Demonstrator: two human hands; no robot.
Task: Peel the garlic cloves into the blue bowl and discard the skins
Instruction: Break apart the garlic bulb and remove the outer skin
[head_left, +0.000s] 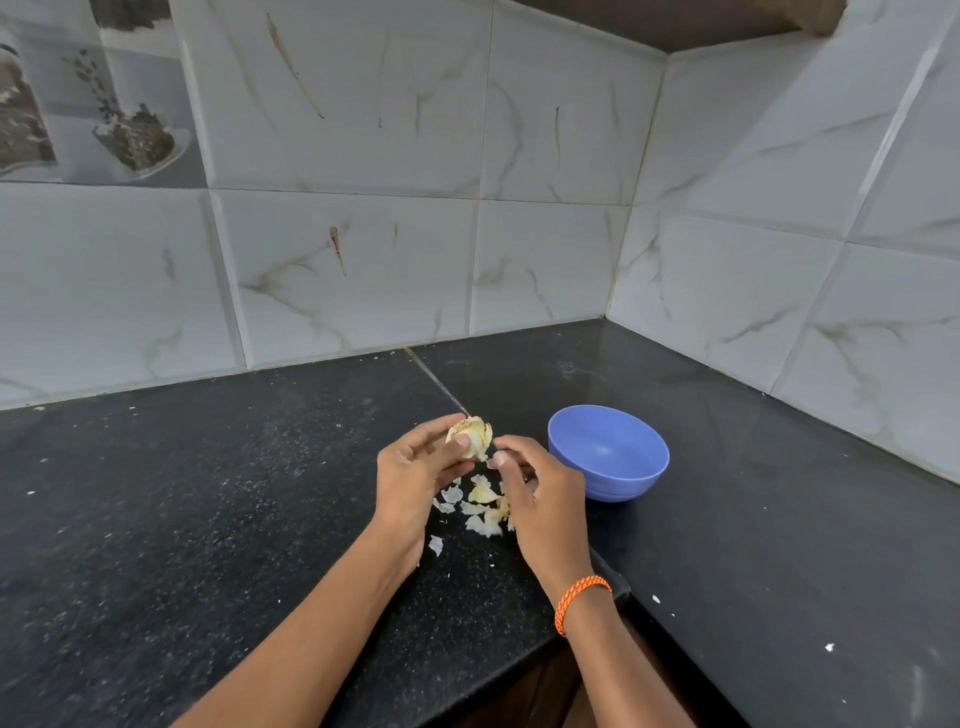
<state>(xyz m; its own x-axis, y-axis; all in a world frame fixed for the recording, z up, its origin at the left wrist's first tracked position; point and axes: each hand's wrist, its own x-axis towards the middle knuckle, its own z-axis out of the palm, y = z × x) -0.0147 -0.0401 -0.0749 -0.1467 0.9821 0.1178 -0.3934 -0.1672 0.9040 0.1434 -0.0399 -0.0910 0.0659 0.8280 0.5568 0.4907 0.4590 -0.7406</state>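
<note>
Dead centre of the frame, the left hand is gripping the garlic bulb, fingers curling round it and the thumb pressing on its front, holding it up above the black countertop. The bulb is looking pale cream, its papery skin flaring open in ragged, yellow-brown edged flaps at the top and right, with smooth whitish clove showing beneath the thumb. Just to its right, the right hand is coming in close, thumb and forefinger curling together at the bulb's lower right edge; whether they are actually pinching a bit of skin, I cannot tell from here. An orange braided wristband is sitting on that right wrist.

Below the hands, a scatter of peeled skins is lying on the counter, thin white and pale yellow flakes, one stray flake lower left of the pile. Right of centre, the blue bowl is standing upright on the counter, near the right hand, its inside showing nothing but blue. Marbled white wall tiles are filling the upper half of the frame.
</note>
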